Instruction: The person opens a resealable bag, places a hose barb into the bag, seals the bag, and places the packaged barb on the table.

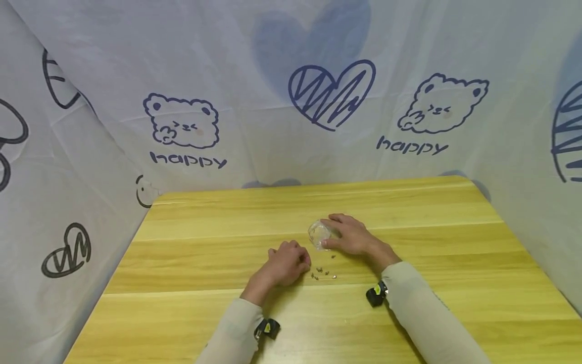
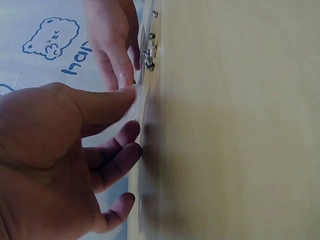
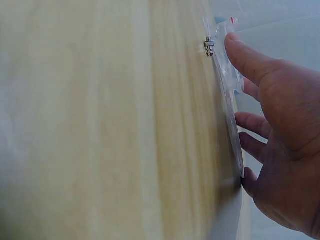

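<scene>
A clear plastic bag lies on the wooden table, with my right hand holding its right side between thumb and fingers. In the right wrist view, the right thumb lies over the clear bag, fingers behind its edge. Several small shiny metal pieces are scattered just below the bag; one metal piece shows a hex-like collar. My left hand is bent low at their left. In the left wrist view, the left hand's fingers are loosely curled; the thumb hides whether anything is pinched.
The wooden tabletop stretches around both hands. A white printed cloth hangs behind the table and at both sides. Each wrist carries a small black camera, one at the left cuff and one at the right cuff.
</scene>
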`<state>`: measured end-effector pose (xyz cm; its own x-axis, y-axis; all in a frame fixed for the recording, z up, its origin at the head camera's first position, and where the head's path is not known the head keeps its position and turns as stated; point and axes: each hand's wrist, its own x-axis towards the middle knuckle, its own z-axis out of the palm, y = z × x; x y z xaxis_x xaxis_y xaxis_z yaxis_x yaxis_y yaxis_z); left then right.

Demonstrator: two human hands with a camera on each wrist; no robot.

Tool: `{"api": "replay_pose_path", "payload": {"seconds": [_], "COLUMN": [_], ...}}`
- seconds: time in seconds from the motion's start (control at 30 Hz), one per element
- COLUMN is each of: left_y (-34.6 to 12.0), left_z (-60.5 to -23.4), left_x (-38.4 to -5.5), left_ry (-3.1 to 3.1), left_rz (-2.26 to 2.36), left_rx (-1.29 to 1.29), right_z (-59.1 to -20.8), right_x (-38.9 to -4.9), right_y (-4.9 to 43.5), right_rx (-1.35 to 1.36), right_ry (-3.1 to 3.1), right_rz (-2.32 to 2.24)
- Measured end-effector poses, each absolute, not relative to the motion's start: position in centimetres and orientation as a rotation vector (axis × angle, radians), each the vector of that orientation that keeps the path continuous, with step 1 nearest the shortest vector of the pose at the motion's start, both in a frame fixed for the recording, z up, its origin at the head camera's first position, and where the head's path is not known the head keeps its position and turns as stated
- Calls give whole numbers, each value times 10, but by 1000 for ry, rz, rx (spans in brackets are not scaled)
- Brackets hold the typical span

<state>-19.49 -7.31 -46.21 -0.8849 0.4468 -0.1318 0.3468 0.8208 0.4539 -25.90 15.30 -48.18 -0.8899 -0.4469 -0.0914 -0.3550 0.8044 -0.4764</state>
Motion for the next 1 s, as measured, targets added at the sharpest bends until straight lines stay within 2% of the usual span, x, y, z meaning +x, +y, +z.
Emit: {"api": "replay_pose_path", "payload": {"seconds": [0.53,1.0], "left_y": [-72,-59], "left_z": [-465,-466], "left_x": [-214,-232], "left_ry": [2801,2755], "left_rz": [1101,1210], "left_rx": [522,466], "right_z": [-481,-483], "right_x": [-257,-258], "right_y": [155,155], "right_rx": [-637,-651], "right_ry": [2794,2809], "right_rz": [-663,-676]}}
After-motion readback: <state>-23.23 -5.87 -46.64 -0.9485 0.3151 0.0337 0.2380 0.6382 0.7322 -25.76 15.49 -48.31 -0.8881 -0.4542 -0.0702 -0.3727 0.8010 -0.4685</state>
